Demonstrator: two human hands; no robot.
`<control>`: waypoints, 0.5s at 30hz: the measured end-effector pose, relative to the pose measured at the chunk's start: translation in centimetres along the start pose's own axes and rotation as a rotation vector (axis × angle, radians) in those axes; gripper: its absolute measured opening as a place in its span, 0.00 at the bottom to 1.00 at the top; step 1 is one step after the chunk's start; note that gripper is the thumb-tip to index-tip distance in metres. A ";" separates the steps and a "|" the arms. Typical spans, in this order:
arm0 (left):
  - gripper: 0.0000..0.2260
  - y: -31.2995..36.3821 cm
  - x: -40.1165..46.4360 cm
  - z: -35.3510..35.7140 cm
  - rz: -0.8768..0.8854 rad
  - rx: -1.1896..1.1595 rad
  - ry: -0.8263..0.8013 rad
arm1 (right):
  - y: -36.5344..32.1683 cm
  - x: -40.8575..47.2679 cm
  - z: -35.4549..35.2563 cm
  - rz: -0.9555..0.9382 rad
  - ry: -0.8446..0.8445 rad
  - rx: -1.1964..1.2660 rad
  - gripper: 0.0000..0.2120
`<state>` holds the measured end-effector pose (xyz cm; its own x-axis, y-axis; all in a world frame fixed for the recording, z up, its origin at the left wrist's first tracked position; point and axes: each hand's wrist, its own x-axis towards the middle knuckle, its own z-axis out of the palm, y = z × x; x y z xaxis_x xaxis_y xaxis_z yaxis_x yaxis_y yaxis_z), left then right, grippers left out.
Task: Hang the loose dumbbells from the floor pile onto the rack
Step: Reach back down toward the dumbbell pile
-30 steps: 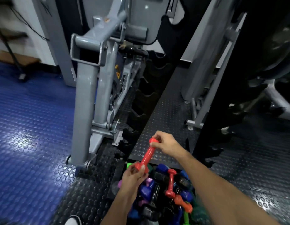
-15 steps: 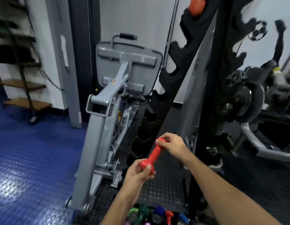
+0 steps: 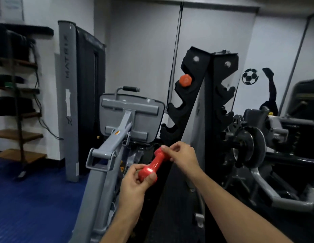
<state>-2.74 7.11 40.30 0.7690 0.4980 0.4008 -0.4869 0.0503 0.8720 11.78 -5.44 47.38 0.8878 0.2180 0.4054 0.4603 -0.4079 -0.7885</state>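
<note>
The one word that reads clearly is "MATRIX", in dark letters running lengthwise down the front face of the tall grey upright post (image 3: 67, 95) of the weight machine on the left, near its top end. Lower on the same face sits a faint logo mark that is too blurred to read. A small orange and white sticker (image 3: 117, 132) sits on the slanted grey arm of the machine in the middle, and a paper sheet (image 3: 10, 6) hangs on the wall at the top left corner, but the print on both is too small to make out.
</note>
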 end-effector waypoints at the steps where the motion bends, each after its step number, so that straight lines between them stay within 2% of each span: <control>1: 0.15 0.9 0.8 0.3 0.038 0.026 0.013 | -0.8 0.6 -0.5 0.008 0.115 -0.002 0.20; 3: 0.13 2.9 2.5 1.1 0.107 0.073 0.026 | -2.1 2.0 -1.4 0.004 0.287 0.022 0.24; 4: 0.13 3.9 3.5 1.5 0.140 0.105 0.030 | -2.5 2.9 -1.8 0.001 0.323 0.032 0.29; 6: 0.13 5.8 5.5 2.6 0.197 0.175 0.033 | -3.2 4.7 -2.7 0.024 0.285 0.037 0.41; 7: 0.14 6.8 6.6 3.3 0.223 0.210 0.035 | -3.3 5.5 -3.0 0.042 0.237 0.040 0.43; 11: 0.14 10.5 10.1 6.7 0.301 0.316 0.067 | -3.4 6.7 -3.2 0.022 0.090 0.023 0.33; 15: 0.17 12.6 14.1 10.1 0.333 0.401 0.121 | -3.1 6.7 -3.0 -0.027 0.075 0.023 0.33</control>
<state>6.13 5.96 59.78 0.5353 0.5281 0.6592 -0.4812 -0.4507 0.7519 16.32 -5.40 53.88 0.8734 0.1615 0.4595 0.4847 -0.3819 -0.7869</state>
